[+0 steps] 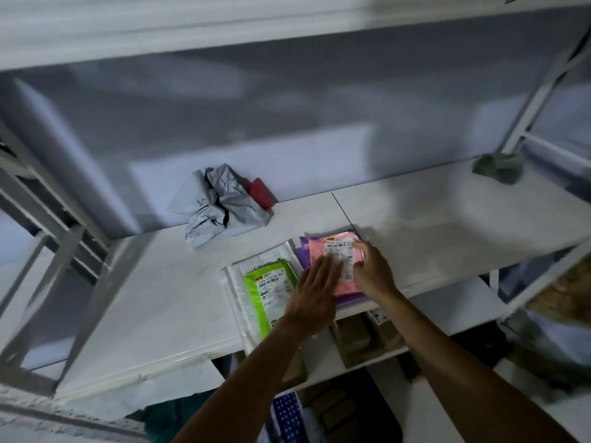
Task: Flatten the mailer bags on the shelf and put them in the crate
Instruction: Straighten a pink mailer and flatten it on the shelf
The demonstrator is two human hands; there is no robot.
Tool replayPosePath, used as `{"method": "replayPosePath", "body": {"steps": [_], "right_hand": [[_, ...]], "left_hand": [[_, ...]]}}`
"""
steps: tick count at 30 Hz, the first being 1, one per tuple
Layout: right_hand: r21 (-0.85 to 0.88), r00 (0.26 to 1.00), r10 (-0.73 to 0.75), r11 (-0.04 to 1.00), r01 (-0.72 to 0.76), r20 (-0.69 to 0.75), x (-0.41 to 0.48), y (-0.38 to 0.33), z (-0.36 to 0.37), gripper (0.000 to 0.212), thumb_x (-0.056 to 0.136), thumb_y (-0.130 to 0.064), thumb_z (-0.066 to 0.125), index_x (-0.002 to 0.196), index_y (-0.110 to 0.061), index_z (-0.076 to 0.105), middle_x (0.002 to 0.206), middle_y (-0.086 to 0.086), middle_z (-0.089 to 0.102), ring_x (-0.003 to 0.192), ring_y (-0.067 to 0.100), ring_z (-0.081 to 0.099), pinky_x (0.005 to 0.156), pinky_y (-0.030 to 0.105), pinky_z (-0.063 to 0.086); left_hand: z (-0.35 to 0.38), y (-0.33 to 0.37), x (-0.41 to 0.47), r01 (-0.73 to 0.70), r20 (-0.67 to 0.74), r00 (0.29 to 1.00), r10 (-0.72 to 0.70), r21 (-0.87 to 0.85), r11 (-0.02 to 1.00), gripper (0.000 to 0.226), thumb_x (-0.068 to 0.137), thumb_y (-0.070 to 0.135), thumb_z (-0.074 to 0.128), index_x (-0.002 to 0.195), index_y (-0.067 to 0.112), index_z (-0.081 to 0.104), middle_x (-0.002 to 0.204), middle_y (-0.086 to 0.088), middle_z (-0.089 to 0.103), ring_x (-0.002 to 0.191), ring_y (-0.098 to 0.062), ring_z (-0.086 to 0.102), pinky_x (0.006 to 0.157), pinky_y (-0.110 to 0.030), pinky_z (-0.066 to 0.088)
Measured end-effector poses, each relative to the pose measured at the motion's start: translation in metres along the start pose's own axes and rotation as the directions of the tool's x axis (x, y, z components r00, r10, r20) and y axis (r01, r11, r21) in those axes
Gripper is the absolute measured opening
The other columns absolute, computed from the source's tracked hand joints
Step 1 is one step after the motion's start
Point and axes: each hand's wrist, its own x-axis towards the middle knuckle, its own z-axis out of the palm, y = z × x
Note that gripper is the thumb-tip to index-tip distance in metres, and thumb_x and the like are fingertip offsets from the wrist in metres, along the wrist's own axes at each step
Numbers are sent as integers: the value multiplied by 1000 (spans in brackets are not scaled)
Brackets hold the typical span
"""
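Pink mailer [343, 284] under flat left hand [315, 294]

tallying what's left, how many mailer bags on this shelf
5: crumpled grey one at back; green one on a clear one in front; pink one on a purple one beside them. Far-right lump may be another.

The shelf board [160, 298] is smooth, faintly glossy white; its frame [80, 251] is painted metal; the grey bag [220, 209] is creased, matt plastic film; the pink bag [319, 251] is smooth plastic with a paper label [340, 247]; the green bag [271, 282] is glossy plastic; the blurred green lump [499, 167] is perhaps cloth.
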Motion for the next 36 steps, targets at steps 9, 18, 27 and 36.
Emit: {"method": "replayPosePath", "body": {"steps": [9, 18, 27, 36], "right_hand": [[-330, 956, -285, 898, 292, 71, 14, 26, 13, 58, 92, -21, 67, 146, -14, 48, 154, 10, 42, 139, 29, 41, 111, 40, 39], [-328, 904, -373, 845, 423, 208, 36, 56, 60, 66, 103, -41, 14, 155, -8, 37, 163, 9, 34, 153, 24, 27, 121, 45, 31], [-530, 880, -377, 702, 475, 289, 33, 74, 71, 58, 111, -34, 18, 160, -5, 17, 169, 15, 9, 157, 28, -3, 126, 46, 16], [-541, 871, -385, 683, 491, 305, 34, 66, 67, 59, 110, -34, 11, 158, -3, 25, 167, 17, 17, 157, 30, 5, 123, 48, 21]], "left_hand": [[-8, -1, 17, 90, -22, 996, -90, -5, 996, 70, 100, 53, 19, 159, 16, 25, 167, -10, 15, 155, -26, 11, 124, -43, 12], [23, -9, 38, 149, 18, 989, -150, 48, 988, 66, 103, 41, 14, 157, 4, 27, 165, -20, 18, 153, -38, 15, 119, -54, 27], [27, -9, 31, 135, -45, 990, -135, 5, 991, 67, 107, 40, 5, 154, 1, 31, 160, -28, 27, 150, -39, 24, 117, -54, 33], [14, -10, 29, 166, 27, 985, -169, 90, 982, 63, 103, 39, 22, 152, 3, 38, 156, -27, 36, 147, -39, 33, 113, -57, 38]]}}
